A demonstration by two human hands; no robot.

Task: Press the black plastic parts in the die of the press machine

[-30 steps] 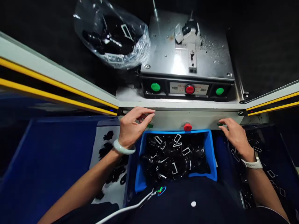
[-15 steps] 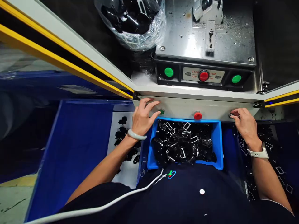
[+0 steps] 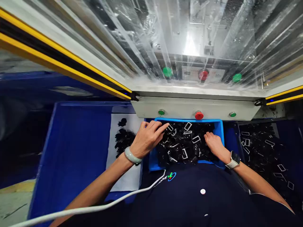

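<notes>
Head view: black parts (image 3: 176, 153) fill the blue bin (image 3: 220, 128) from edge to edge. The left hand (image 3: 148, 138) hangs over its left edge, index stretched, other fingers bent; the right (image 3: 214, 143) curls near the right edge. I can't tell whether either grips anything.

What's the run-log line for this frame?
left hand: over left edge of blue bin | right hand: curled at black parts in bin, grip unclear | front buttons: untouched
</notes>
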